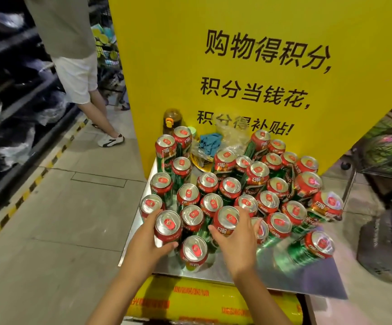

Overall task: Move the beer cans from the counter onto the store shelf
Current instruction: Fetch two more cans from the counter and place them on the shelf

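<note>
A metal worktop [307,281] is seen from above, set against a tall yellow sign [248,78] w/ black Chinese characters. It is crowded w/ upright beer cans [258,174], green bodies w/ red tops & silver lids, packed close together over most of the surface; the cans at the right edge are blurred. The left hand [147,240] is curled round a can [168,227] in the near-left group, thumb on the near side, fingers wrapped over the far side. The right hand [236,238] is wrapped round a second can [226,221] near the middle, thumb on its left, fingers on its right, touching the neighbouring can. Both gripped cans are standing among the others; whether they are lifted off the worktop can't be told. A lone can [193,252] is placed between the two wrists, nearer the front edge. At the back, by the sign, a brown bottle [171,120], a blue cloth [210,143] & crumpled clear plastic [232,134] are seen. Yellow wrapped rolls [204,299] are stacked below the front edge. On the left, dark store shelves [14,90] are lined along a tiled floor [49,219] w/ a yellow-black stripe, & another person [77,66] is seen standing there in light shorts & white shoes.
</note>
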Motion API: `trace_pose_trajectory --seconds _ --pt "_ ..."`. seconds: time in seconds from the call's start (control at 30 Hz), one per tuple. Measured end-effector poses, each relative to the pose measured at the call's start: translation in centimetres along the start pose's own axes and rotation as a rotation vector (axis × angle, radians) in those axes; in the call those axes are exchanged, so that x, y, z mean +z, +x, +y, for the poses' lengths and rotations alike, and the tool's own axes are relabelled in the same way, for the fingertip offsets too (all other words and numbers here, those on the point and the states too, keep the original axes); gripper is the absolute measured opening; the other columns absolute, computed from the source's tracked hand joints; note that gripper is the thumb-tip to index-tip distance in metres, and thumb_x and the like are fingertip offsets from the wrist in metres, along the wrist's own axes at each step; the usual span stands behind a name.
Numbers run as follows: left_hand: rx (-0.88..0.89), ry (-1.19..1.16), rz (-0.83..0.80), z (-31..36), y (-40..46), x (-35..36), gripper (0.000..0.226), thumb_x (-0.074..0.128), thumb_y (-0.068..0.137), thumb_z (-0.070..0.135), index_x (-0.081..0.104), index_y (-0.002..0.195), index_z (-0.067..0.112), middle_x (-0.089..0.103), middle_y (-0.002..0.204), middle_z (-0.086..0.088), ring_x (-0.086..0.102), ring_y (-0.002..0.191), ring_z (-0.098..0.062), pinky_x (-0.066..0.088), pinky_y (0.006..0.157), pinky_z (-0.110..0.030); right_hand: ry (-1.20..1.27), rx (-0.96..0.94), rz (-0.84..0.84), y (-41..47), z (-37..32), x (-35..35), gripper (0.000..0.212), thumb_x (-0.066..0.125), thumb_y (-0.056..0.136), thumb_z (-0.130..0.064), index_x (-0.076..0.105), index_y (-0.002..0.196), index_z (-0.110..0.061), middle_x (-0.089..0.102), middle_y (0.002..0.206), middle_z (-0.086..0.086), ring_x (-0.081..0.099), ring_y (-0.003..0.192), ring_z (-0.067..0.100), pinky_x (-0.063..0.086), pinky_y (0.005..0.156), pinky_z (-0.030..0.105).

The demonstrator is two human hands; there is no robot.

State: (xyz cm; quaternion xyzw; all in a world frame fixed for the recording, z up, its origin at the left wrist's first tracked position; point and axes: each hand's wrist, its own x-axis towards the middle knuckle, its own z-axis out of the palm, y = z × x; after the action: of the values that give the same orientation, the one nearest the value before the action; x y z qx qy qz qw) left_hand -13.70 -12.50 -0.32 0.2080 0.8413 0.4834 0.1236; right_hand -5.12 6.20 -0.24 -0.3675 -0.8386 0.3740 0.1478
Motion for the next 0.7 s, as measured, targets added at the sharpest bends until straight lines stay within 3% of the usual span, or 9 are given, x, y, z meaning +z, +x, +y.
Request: trace_pose_trajectory --seconds 0.1,0.2,0.27,0.33,0.4,0.47,0.53,0.6,0.7 --pt "-0.027 -0.005 0.018 -0.2 0.1 0.0 0.074 0.084 0.062 0.021 0.044 0.121 0.039 0.056 0.109 0.028 0.055 0.102 0.0 0.045 0.089 -0.026 0.098 -0.018 -0.047 0.1 0.5 -0.7 0.078 0.081 0.065 -0.047 0.039 0.131 -0.034 0.047 0.139 -0.008 0.015 0.144 0.027 0.031 0.111 0.05" --pt "-0.028 -0.046 0.039 0.1 0.0 0.2 0.073 0.085 0.061 0.017 0.046 0.12 0.039 0.057 0.109 0.025 0.056 0.103 0.0 0.046 0.093 -0.027 0.23 -0.085 -0.058 0.1 0.0 -2.7 0.07 0.085 0.062 -0.04 0.044 0.118 -0.046 0.05 0.131 -0.015 0.015 0.144 0.024 0.028 0.114 0.047" --pt "-0.034 -0.072 0.065 0.2 -0.2 0.4 0.069 0.086 0.06 0.016 0.049 0.113 0.042 0.06 0.109 0.023 0.058 0.101 0.002 0.047 0.092 -0.027 0.298 -0.103 -0.093 0.1 -0.9 -4.4 0.068 0.088 0.059 -0.035 0.046 0.11 -0.049 0.054 0.127 -0.015 0.036 0.135 0.02 0.038 0.108 0.048" --pt "-0.066 -0.12 0.114 0.3 -0.7 0.5 0.065 0.087 0.057 0.022 0.054 0.109 0.041 0.064 0.107 0.017 0.061 0.099 -0.001 0.05 0.091 -0.03 0.452 -0.097 -0.139 0.2 -1.4 -6.3 0.071 0.09 0.056 -0.021 0.051 0.109 -0.047 0.06 0.114 -0.012 0.059 0.109 0.01 0.051 0.094 0.044" --pt "-0.097 -0.168 0.181 0.7 -1.4 0.5 0.068 0.085 0.05 0.036 0.056 0.111 0.035 0.065 0.108 0.013 0.061 0.099 -0.004 0.051 0.089 -0.031 0.59 -0.079 -0.178 0.3 -1.6 -8.2 0.076 0.09 0.053 -0.012 0.054 0.114 -0.041 0.064 0.111 -0.007 0.064 0.1 0.012 0.055 0.088 0.042" --pt "-0.103 -0.213 0.252 1.6 -2.1 0.1 0.072 0.085 0.049 0.042 0.054 0.113 0.029 0.063 0.11 0.009 0.061 0.1 -0.007 0.051 0.087 -0.032 0.705 -0.073 -0.206 0.5 -1.8 -9.8 0.081 0.093 0.045 -0.017 0.057 0.115 -0.035 0.066 0.111 0.0 0.065 0.102 0.02 0.054 0.086 0.039" --pt "-0.085 -0.273 0.32 3.0 -2.9 -0.7 0.072 0.087 0.051 0.041 0.053 0.113 0.027 0.063 0.11 0.005 0.061 0.101 -0.011 0.052 0.085 -0.032 0.793 -0.075 -0.233 0.6 -2.1 -10.8 0.086 0.094 0.032 -0.034 0.06 0.111 -0.033 0.069 0.107 0.003 0.066 0.1 0.024 0.053 0.083 0.037" --pt "-0.054 -0.351 0.396 4.7 -3.8 -1.7 0.068 0.089 0.054 0.031 0.053 0.111 0.025 0.064 0.106 0.004 0.062 0.099 -0.013 0.052 0.078 -0.022 0.855 -0.092 -0.262 0.7 -2.5 -11.3 0.092 0.092 0.02 -0.05 0.063 0.105 -0.031 0.072 0.099 0.002 0.068 0.094 0.021 0.053 0.08 0.035" --pt "-0.012 -0.422 0.521 7.6 -5.3 -3.1 0.058 0.083 0.055 0.026 0.053 0.104 0.032 0.064 0.1 0.009 0.063 0.09 -0.001 0.05 0.068 -0.01 0.927 -0.142 -0.358 0.5 -3.6 -11.6 0.095 0.09 0.014 -0.052 0.061 0.101 -0.026 0.073 0.087 -0.002 0.07 0.08 0.012 0.056 0.067 0.024"
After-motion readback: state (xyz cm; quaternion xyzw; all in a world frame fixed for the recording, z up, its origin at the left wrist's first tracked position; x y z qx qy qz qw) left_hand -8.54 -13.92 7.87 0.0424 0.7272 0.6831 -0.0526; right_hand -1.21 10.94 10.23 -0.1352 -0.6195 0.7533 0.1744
